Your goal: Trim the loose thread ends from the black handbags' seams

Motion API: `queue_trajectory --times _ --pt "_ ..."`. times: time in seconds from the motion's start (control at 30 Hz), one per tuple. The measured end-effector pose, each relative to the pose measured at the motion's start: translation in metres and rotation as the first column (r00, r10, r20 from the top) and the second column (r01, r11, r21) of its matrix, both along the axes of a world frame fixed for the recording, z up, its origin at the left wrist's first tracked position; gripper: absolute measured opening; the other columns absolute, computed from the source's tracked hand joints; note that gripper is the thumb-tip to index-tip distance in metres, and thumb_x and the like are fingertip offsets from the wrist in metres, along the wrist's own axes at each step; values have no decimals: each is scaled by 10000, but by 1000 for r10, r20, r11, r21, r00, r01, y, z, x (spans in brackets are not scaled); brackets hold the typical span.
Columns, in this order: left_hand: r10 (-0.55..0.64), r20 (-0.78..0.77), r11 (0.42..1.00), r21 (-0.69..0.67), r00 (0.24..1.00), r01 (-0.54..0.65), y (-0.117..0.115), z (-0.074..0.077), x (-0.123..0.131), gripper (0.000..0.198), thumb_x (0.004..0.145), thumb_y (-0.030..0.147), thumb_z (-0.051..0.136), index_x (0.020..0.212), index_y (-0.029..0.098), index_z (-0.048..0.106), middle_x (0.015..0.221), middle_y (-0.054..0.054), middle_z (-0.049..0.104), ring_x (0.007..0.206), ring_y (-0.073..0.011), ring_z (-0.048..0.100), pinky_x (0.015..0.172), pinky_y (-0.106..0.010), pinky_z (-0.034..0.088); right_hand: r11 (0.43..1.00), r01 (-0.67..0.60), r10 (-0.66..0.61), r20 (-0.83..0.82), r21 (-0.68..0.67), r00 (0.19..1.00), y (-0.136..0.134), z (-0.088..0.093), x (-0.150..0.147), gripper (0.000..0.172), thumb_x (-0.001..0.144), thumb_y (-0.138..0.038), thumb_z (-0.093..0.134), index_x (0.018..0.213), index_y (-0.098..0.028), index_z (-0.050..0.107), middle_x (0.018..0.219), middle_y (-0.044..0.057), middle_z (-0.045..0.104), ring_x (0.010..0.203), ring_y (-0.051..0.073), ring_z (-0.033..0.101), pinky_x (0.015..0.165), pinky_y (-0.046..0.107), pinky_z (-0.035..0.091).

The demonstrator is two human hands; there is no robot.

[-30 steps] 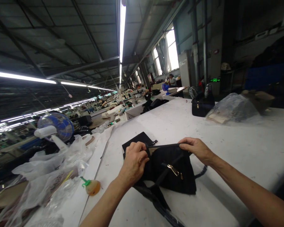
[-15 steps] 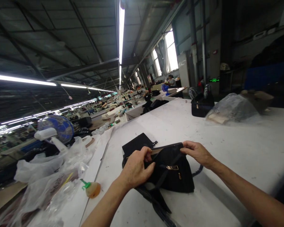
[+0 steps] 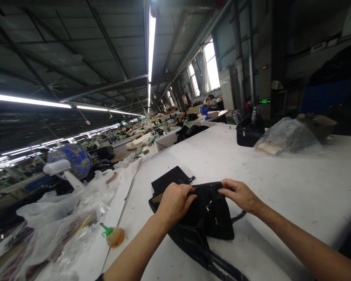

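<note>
A black handbag with gold zip pulls lies tilted on the white table, its handle trailing toward me. My left hand is closed on the upper edge near the middle, thumb toward me and fingertips partly hidden behind the edge. At the bag's upper right corner, my right hand pinches the rim between thumb and fingers. Light lining shows at the opening left of my left hand. Just behind the bag lies a flat black piece, like a flap or pouch; whether it is attached I cannot tell.
On the white table, another black handbag stands at the back right beside a clear plastic bag. To the left are a green-topped oil bottle, crumpled plastic bags and a blue fan. People sit farther back.
My left hand has moved slightly right along the rim and closed over it. The bag's front has shifted a little left, and its handle has swung out toward the lower right.
</note>
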State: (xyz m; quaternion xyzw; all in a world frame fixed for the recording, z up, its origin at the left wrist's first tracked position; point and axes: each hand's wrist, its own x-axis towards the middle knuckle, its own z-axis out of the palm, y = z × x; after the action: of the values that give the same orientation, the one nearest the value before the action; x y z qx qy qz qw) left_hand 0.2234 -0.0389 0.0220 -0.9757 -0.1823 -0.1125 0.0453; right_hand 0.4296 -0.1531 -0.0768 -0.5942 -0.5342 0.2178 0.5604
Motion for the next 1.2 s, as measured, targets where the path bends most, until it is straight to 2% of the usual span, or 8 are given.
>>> queue_trajectory --times 0.13,0.33,0.7,0.8,0.9,1.07,1.2 --pt "-57 8 998 13 998 57 1 -1 0 188 893 305 469 800 220 607 814 6 661 781 -165 593 745 -324 367 1000 22 -22 -17 -15 1000 6 -4 4 248 808 -425 537 811 -186 604 703 -16 572 685 138 513 675 264 417" --pt "-52 25 998 31 998 51 -1 0 -3 165 889 262 444 793 183 554 794 -31 626 765 -173 570 754 -326 367 999 31 -31 -17 -17 999 11 -6 5 248 793 -429 543 767 -186 580 653 -29 538 624 121 468 616 245 386" --pt "46 88 995 -87 995 -38 -8 3 -15 97 877 269 452 827 202 502 820 -18 598 756 -168 542 667 -286 356 996 88 -88 -4 0 996 16 -4 -2 232 797 -404 538 713 -188 541 619 -36 457 610 112 410 598 240 350" --pt "71 82 983 -178 994 -56 -9 4 -15 148 851 348 517 922 218 526 772 8 622 704 -162 547 638 -278 341 996 85 -85 9 -11 996 14 -5 -2 233 803 -409 531 722 -191 543 623 -39 457 607 114 407 594 241 346" --pt "78 47 971 -232 996 -65 -8 4 -12 275 791 472 587 898 220 573 739 22 638 653 -150 550 613 -268 332 995 96 -96 20 -6 995 13 -6 -3 224 809 -400 528 734 -190 553 640 -36 473 624 117 418 611 243 353" --pt "107 26 981 -166 994 -101 -5 3 -6 402 729 602 589 822 213 626 719 5 647 651 -160 562 603 -276 335 994 106 -106 24 1 994 11 -4 -5 211 811 -382 534 734 -187 560 643 -34 469 631 116 416 612 242 353" --pt "64 19 994 -95 998 -62 -1 -1 -5 243 864 403 495 821 213 641 810 -17 667 753 -168 589 669 -289 379 994 105 -105 30 2 994 11 -4 -5 211 817 -380 530 737 -188 563 637 -37 464 628 114 411 608 241 353"
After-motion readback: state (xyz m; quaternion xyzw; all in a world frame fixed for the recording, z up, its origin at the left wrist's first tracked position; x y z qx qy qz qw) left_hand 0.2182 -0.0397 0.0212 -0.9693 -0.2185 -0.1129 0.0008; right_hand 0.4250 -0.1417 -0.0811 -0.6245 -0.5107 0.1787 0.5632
